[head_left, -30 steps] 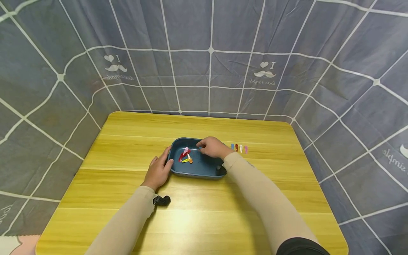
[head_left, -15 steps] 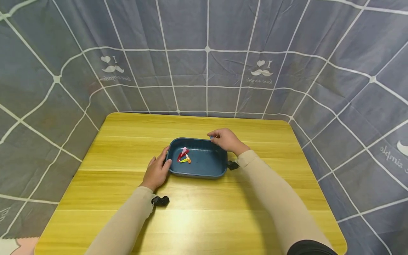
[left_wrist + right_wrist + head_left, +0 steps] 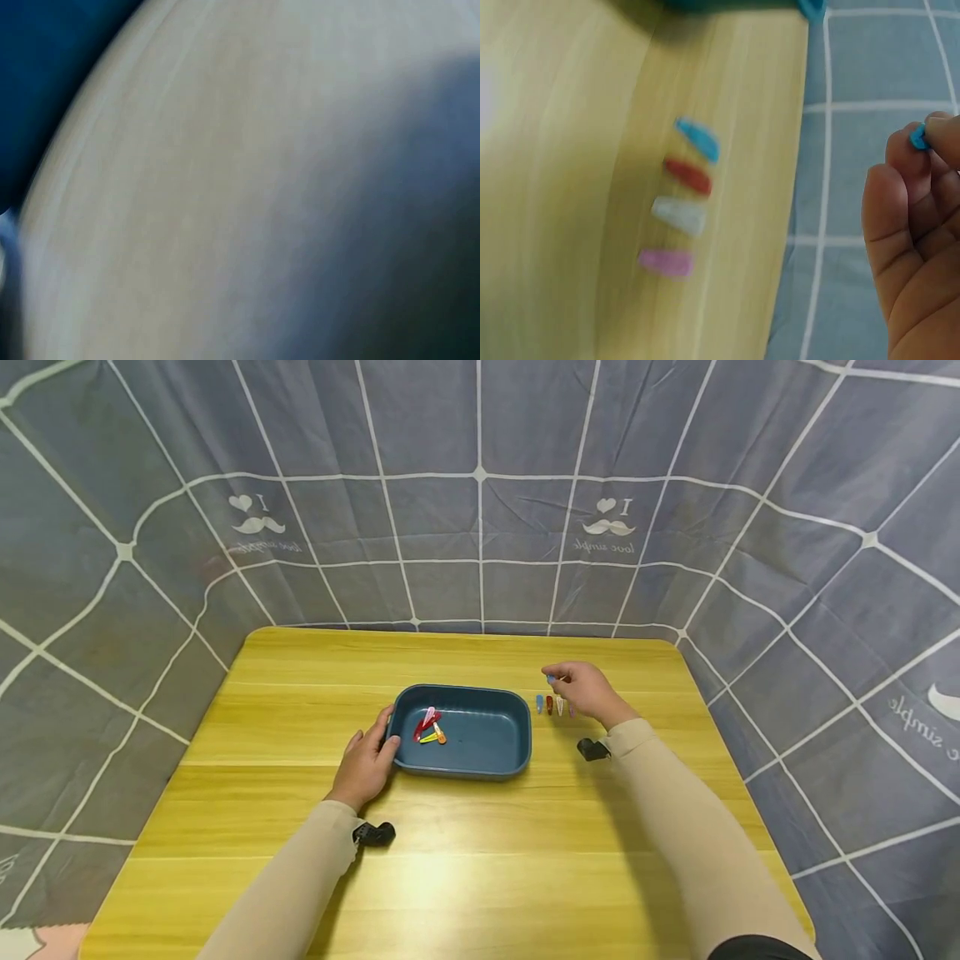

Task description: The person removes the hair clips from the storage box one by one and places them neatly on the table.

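My right hand (image 3: 590, 690) pinches a blue hair clip (image 3: 919, 137) between thumb and index finger, most of it hidden by the fingers. Below it on the table lies a row of hair clips: a blue clip (image 3: 698, 139), a red clip (image 3: 688, 177), a white clip (image 3: 679, 215) and a pink clip (image 3: 666, 262). My left hand (image 3: 363, 766) holds the left end of a dark blue tray (image 3: 480, 774), thumb over the rim. In the tray's left part sits a small pile with a pink clip (image 3: 429, 715), a yellow clip (image 3: 428, 738), an orange clip (image 3: 441, 737) and red ones.
The wooden table (image 3: 450, 885) has its far edge close to a grey checked curtain (image 3: 442, 518), which also hangs at both sides. A black wrist camera (image 3: 373, 834) sits on the left cuff, another camera (image 3: 592, 749) on the right.
My right hand has lifted out of the tray with the blue clip and moved right, over the row of clips. The left hand stays on the tray's end.
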Demonstrator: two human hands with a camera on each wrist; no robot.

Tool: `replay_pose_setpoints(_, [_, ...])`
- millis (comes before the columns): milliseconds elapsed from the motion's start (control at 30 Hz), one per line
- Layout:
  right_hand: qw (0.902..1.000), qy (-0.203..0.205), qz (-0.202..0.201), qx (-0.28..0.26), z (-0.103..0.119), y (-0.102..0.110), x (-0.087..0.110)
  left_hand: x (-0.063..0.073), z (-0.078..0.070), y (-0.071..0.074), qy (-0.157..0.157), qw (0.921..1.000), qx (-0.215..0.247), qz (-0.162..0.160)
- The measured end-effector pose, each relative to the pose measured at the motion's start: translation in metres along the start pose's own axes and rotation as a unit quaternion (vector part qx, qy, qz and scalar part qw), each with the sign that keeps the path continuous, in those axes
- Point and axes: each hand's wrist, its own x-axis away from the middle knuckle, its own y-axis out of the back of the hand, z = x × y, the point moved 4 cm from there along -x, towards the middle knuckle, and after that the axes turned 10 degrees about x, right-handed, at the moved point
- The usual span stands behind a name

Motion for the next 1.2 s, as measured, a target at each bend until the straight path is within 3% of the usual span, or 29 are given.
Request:
replay_pose_setpoints(800, [0.9924,-0.113,-0.043,-0.021,-0.12,0.02,0.03,-0.002,0.002,-0.002,-0.003,1.0,-0.001,0.004])
replay_pose_setpoints(967, [0.9913,-0.126,-0.035,-0.01,-0.131,0.018,0.032,-0.003,0.001,0.0,-0.002,1.0,0.004,0.0])
replay_pose_setpoints(1200, [0.9916,-0.125,-0.028,0.017,-0.129,0.013,0.035,-0.002,0.002,0.0,0.002,1.0,0.002,0.001])
